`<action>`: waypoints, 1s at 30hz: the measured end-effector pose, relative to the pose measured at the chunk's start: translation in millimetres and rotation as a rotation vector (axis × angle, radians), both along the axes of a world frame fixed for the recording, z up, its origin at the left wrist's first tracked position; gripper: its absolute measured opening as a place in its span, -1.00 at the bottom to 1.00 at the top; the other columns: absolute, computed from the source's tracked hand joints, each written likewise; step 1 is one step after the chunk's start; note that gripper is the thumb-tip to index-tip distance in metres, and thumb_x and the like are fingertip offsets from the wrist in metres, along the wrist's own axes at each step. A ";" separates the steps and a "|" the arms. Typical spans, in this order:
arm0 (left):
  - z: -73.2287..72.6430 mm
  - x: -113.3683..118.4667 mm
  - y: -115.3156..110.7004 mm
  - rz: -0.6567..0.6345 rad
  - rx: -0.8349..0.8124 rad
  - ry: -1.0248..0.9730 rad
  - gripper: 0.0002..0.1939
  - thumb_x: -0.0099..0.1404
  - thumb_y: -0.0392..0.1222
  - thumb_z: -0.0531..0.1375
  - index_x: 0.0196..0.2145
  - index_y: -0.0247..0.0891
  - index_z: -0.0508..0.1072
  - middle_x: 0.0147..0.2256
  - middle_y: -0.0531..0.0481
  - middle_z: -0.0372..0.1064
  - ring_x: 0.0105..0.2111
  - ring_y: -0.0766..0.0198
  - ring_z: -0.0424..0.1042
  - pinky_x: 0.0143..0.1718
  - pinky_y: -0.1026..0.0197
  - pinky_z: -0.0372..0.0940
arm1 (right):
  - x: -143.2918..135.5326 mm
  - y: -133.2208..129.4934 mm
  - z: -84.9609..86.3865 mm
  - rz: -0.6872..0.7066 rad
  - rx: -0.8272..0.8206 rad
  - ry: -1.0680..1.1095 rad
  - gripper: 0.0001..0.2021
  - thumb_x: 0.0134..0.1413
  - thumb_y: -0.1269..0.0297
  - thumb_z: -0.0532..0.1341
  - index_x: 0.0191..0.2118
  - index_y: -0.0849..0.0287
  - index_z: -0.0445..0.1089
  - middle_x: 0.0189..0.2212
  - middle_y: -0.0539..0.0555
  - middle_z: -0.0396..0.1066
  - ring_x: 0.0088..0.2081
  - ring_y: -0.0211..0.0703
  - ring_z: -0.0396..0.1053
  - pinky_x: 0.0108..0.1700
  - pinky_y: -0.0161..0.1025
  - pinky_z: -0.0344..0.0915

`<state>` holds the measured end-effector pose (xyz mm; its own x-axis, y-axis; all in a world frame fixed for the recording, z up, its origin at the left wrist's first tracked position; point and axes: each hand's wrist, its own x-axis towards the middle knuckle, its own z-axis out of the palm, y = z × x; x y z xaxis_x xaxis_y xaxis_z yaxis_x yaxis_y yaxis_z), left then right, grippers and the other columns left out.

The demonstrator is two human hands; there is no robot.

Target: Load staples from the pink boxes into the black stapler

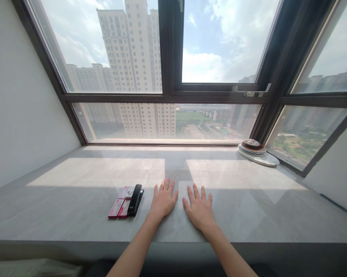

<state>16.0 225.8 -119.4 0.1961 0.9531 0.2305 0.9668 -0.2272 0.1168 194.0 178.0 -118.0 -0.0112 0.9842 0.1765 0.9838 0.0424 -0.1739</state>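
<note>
My left hand (pixel 163 200) lies palm down on the grey windowsill (pixel 83 227), its fingers spread and nothing in it. Beside it on the right, my right hand (pixel 200 207) rests flat in the same way, also holding nothing. A gap separates the two hands. To the left of my left hand lies a black stapler (pixel 135 200), nearest to that hand but not touched. Against the stapler's left side are small red and white boxes (pixel 116 208), laid flat close together.
Stacked plates or discs (pixel 258 152) sit in the far right corner by the window. A dark window frame (pixel 167 99) runs along the back. White walls (pixel 23 115) close in the sides, and the sill's front edge is just before me.
</note>
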 end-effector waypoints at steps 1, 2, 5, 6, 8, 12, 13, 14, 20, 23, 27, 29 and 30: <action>-0.2 0.4 -6.9 0.001 0.005 0.003 -0.37 0.50 0.16 -0.17 0.43 -0.06 0.01 0.45 -0.05 -0.20 0.43 0.02 -0.23 0.38 -0.25 -0.28 | 0.3 -4.8 0.5 0.010 0.001 -0.001 -0.32 0.35 -0.19 -0.19 0.47 -0.06 -0.07 0.48 0.06 -0.26 0.46 0.24 -0.42 0.35 0.29 -0.49; -0.4 0.7 -15.2 -0.002 0.012 0.003 -0.36 0.50 0.16 -0.17 0.43 -0.07 0.01 0.45 -0.05 -0.20 0.44 0.01 -0.24 0.38 -0.24 -0.27 | 0.7 -10.0 1.0 0.021 0.001 -0.001 -0.32 0.35 -0.19 -0.19 0.47 -0.06 -0.07 0.48 0.05 -0.26 0.46 0.24 -0.42 0.35 0.29 -0.50; -1.3 0.3 -46.0 -0.030 0.040 0.003 -0.37 0.50 0.15 -0.16 0.43 -0.06 0.00 0.45 -0.04 -0.22 0.44 0.03 -0.25 0.38 -0.23 -0.25 | 2.6 -26.3 2.7 0.054 -0.008 0.002 -0.33 0.36 -0.18 -0.20 0.47 -0.06 -0.08 0.48 0.04 -0.27 0.46 0.23 -0.42 0.36 0.28 -0.49; -1.4 -0.2 -57.3 -0.038 0.046 0.003 -0.38 0.50 0.14 -0.16 0.43 -0.05 -0.01 0.45 -0.03 -0.22 0.44 0.04 -0.25 0.38 -0.24 -0.24 | 3.1 -31.8 3.4 0.061 -0.013 0.002 -0.33 0.36 -0.18 -0.20 0.47 -0.06 -0.08 0.48 0.03 -0.27 0.46 0.23 -0.41 0.36 0.27 -0.48; -1.2 -1.5 -79.2 -0.040 0.056 0.004 -0.40 0.51 0.11 -0.16 0.43 -0.02 -0.01 0.45 -0.01 -0.22 0.44 0.04 -0.23 0.38 -0.25 -0.23 | 3.9 -42.8 4.9 0.071 -0.018 -0.002 -0.34 0.37 -0.17 -0.20 0.47 -0.06 -0.08 0.48 0.02 -0.27 0.47 0.21 -0.41 0.37 0.25 -0.47; 0.6 -4.0 -110.5 -0.030 0.069 0.001 -0.42 0.52 0.08 -0.16 0.42 0.01 0.01 0.45 0.02 -0.21 0.44 0.02 -0.22 0.38 -0.27 -0.24 | 4.0 -62.0 7.7 0.070 -0.021 -0.010 -0.36 0.37 -0.14 -0.20 0.46 -0.09 -0.08 0.48 -0.01 -0.26 0.47 0.20 -0.39 0.38 0.24 -0.45; 1.3 -4.2 -114.8 -0.029 0.065 -0.001 -0.42 0.52 0.07 -0.16 0.42 0.02 0.01 0.45 0.02 -0.21 0.43 0.01 -0.22 0.38 -0.28 -0.24 | 3.7 -65.4 8.3 0.067 -0.026 -0.012 -0.36 0.37 -0.13 -0.19 0.46 -0.09 -0.08 0.48 -0.02 -0.26 0.47 0.20 -0.39 0.38 0.24 -0.45; 2.0 -4.1 -117.7 -0.027 0.058 -0.006 -0.42 0.52 0.07 -0.16 0.42 0.02 0.01 0.45 0.03 -0.20 0.43 -0.01 -0.22 0.38 -0.29 -0.25 | 3.3 -67.9 9.1 0.063 -0.032 -0.014 -0.37 0.37 -0.13 -0.18 0.46 -0.10 -0.08 0.48 -0.03 -0.26 0.47 0.20 -0.39 0.38 0.24 -0.45; 7.2 -1.2 -117.3 -0.024 0.010 -0.026 -0.41 0.50 0.09 -0.14 0.43 0.02 0.01 0.44 0.03 -0.19 0.44 -0.09 -0.27 0.38 -0.33 -0.34 | 0.6 -67.9 13.4 0.044 -0.068 -0.011 -0.37 0.36 -0.12 -0.15 0.47 -0.12 -0.09 0.48 -0.05 -0.29 0.47 0.21 -0.41 0.38 0.23 -0.46; 8.2 0.2 -113.1 -0.028 -0.008 -0.021 -0.40 0.50 0.08 -0.14 0.43 0.02 -0.02 0.45 0.03 -0.20 0.44 -0.09 -0.30 0.38 -0.33 -0.37 | 0.5 -63.9 12.2 0.045 -0.052 -0.003 -0.36 0.36 -0.11 -0.14 0.47 -0.09 -0.08 0.48 -0.03 -0.29 0.47 0.21 -0.42 0.38 0.24 -0.47; 6.6 3.7 -104.5 -0.029 -0.007 -0.014 -0.39 0.51 0.08 -0.17 0.44 0.00 -0.04 0.45 0.02 -0.23 0.44 -0.08 -0.31 0.37 -0.34 -0.40 | 1.9 -57.7 7.0 0.048 -0.033 0.003 -0.35 0.35 -0.13 -0.14 0.47 -0.07 -0.08 0.48 0.00 -0.29 0.46 0.22 -0.42 0.37 0.24 -0.47; 5.3 5.6 -99.5 -0.030 -0.003 -0.014 -0.39 0.51 0.09 -0.19 0.44 -0.02 -0.04 0.45 0.00 -0.25 0.44 -0.06 -0.31 0.36 -0.34 -0.40 | 2.7 -54.0 4.5 0.049 -0.024 0.005 -0.34 0.35 -0.15 -0.15 0.47 -0.08 -0.09 0.48 0.00 -0.28 0.46 0.21 -0.41 0.37 0.24 -0.46; 4.6 6.3 -97.4 -0.031 -0.001 -0.015 -0.39 0.51 0.09 -0.19 0.44 -0.03 -0.04 0.46 -0.01 -0.25 0.44 -0.06 -0.30 0.36 -0.34 -0.39 | 3.0 -52.0 3.5 0.049 -0.020 0.006 -0.34 0.35 -0.15 -0.15 0.47 -0.08 -0.09 0.48 0.00 -0.27 0.46 0.21 -0.40 0.37 0.24 -0.46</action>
<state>22.3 128.4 -114.9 0.2217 0.9469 0.2330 0.9575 -0.2566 0.1316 197.0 125.9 -114.5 -0.0589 0.9858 0.1573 0.9795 0.0875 -0.1814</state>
